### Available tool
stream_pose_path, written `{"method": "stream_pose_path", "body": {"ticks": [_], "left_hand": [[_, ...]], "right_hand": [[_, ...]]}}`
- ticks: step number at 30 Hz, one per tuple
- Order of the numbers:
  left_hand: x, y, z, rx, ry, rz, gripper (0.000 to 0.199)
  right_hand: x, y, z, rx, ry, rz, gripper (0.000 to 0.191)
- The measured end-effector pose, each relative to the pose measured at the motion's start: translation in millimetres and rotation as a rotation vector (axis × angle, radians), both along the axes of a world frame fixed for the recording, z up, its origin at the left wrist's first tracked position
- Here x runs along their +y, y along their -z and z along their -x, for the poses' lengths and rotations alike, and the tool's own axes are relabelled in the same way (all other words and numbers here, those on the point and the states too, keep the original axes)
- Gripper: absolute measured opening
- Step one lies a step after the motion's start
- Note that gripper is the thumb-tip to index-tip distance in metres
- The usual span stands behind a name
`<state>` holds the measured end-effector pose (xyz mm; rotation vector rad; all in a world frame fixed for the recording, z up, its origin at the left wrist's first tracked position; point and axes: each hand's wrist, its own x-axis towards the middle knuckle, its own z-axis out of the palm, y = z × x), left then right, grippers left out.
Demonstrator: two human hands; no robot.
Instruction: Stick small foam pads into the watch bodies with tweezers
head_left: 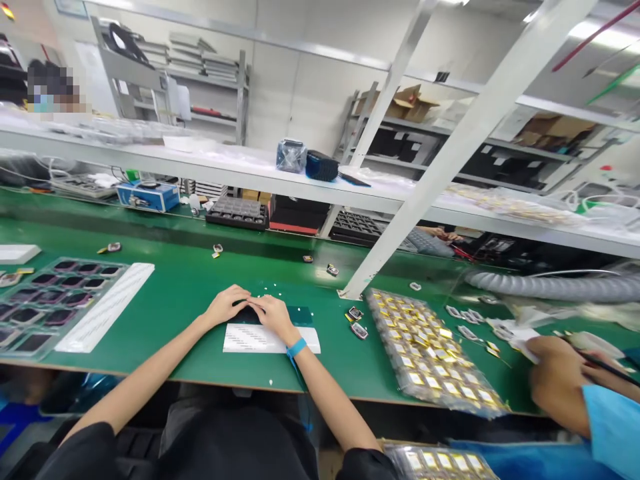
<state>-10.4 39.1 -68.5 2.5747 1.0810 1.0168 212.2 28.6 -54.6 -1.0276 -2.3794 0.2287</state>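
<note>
My left hand (227, 305) and my right hand (271, 312) meet at the fingertips, low over the green bench. Both are closed with fingers bent inward, and whatever they pinch is too small or hidden to make out. Under them lies a dark sheet (303, 315), partly covered by my right hand. Nearer to me is a white sheet of printed labels (245, 339), below my right palm. Small white bits (275, 286) are scattered just beyond my fingers. A blue wrist strap (297, 347) with a cord is around my right wrist.
To the left are a clear tray of dark square parts (63, 293) and a white strip (107, 307). At right stands a tray of gold-and-white parts (430, 347), beside a slanted white post (425, 180). A co-worker's arm (560, 377) reaches in at far right. A shelf (210, 160) crosses above the bench.
</note>
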Motion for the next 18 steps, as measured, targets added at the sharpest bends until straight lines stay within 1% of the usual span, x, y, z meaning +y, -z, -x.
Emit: {"method": "stream_pose_path", "body": {"ticks": [8,13,15,18], "left_hand": [[0.3,2.8,1.1,-0.002,-0.069,-0.051,0.023],[2.5,6.2,3.5,-0.022,-0.108,-0.056,0.023],[3.4,8.0,5.1,-0.034,-0.102,-0.049,0.022],[3.3,9.7,6.1,-0.047,-0.058,-0.035,0.022]], "right_hand": [[0.3,-1.6,-2.6,0.074,-0.006,-0.054,0.026],[1.1,0.9,-2.5,0.101,-0.007,-0.087,0.026],[1.0,2.6,-1.7,0.103,-0.012,-0.096,0.026],[0.1,5.3,0.1,0.103,-0.021,-0.104,0.025]]}}
